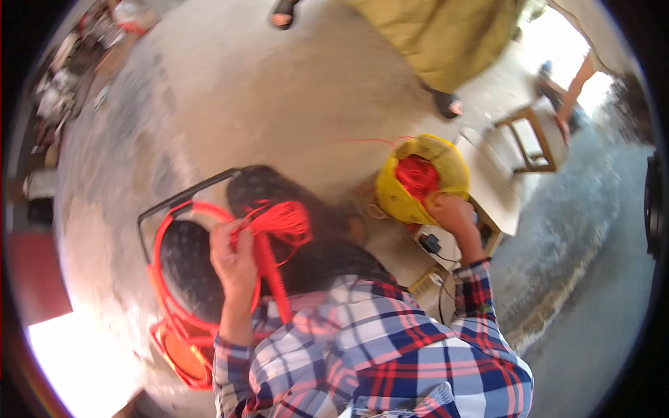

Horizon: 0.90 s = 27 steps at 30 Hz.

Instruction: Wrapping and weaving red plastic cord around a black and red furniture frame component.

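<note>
1. Red cord bundle (286, 220): many thin strands looped together, fanned out at the far right of the left hand (233, 252); long axis roughly left to right, loops toward the bucket side.
2. Left hand: fingers pinched around the bundle's narrow end; much the nearer of the two hands to it.
3. Red strip (274, 280): broad, ribbed, hanging below the bundle toward the plaid shirt (376, 334).
4. Yellow bucket (454, 161): well to the right of the bundle and a little farther from the body; mouth tilted into view.
5. Red strands (417, 175): loose tangle inside the bucket.
6. Right hand (454, 213): at the bucket's near rim; fingertips hidden, so whether they grip rim or strands cannot be told.
7. Red hoop frame (162, 287): just beside the left hand, on its left.
8. Wooden stool (545, 139): beyond the bucket, to the right.
</note>
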Tool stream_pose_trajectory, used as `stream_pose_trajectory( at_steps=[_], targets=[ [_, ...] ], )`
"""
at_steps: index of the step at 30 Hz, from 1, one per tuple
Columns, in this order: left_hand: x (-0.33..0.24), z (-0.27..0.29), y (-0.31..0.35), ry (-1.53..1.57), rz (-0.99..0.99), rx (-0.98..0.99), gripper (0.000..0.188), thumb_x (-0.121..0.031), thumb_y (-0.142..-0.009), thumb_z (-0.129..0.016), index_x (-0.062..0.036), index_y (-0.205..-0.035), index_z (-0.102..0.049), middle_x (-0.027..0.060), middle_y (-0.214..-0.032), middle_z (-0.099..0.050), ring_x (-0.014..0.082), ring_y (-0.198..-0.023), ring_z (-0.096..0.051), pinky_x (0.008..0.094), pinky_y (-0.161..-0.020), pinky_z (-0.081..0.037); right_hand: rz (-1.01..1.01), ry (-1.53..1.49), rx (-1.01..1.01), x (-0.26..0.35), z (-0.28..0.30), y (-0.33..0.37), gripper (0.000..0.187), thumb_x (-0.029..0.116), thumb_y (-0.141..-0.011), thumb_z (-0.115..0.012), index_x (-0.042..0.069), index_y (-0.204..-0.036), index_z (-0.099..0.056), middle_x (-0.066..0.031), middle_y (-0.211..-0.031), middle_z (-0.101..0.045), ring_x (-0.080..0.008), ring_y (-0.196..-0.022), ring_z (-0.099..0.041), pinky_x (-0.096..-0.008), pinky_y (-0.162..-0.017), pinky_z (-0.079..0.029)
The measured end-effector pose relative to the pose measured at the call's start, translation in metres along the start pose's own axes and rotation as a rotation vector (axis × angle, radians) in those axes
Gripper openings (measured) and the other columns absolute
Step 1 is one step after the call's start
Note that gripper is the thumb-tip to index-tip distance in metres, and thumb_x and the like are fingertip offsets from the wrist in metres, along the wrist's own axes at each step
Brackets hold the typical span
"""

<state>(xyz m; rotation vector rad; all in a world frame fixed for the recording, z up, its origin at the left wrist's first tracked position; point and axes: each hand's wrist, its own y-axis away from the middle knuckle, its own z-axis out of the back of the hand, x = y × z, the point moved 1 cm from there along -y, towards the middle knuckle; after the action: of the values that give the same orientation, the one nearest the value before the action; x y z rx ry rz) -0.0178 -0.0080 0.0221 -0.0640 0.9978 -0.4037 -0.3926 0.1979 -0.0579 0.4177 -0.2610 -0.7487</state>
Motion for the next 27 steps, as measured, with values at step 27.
stream_pose_trajectory(
  at_steps=[27],
  targets=[
    [-0.006,0.016,0.004,0.257,0.011,-0.046,0.026,-0.006,-0.083,-0.061,-0.0007,-0.108,-0.059,0.0128,-0.088,-0.059,0.0221,-0.074,-0.058,0.0320,-0.069,-0.048,0.799,-1.224,0.347,0.244,0.072,0.014,0.016,0.016,-0.087,-0.070,0.003,-0.095,-0.065,0.0016,-0.092,-0.065,-0.0090,-0.086,-0.057,-0.0256,-0.080,-0.044]
  ],
)
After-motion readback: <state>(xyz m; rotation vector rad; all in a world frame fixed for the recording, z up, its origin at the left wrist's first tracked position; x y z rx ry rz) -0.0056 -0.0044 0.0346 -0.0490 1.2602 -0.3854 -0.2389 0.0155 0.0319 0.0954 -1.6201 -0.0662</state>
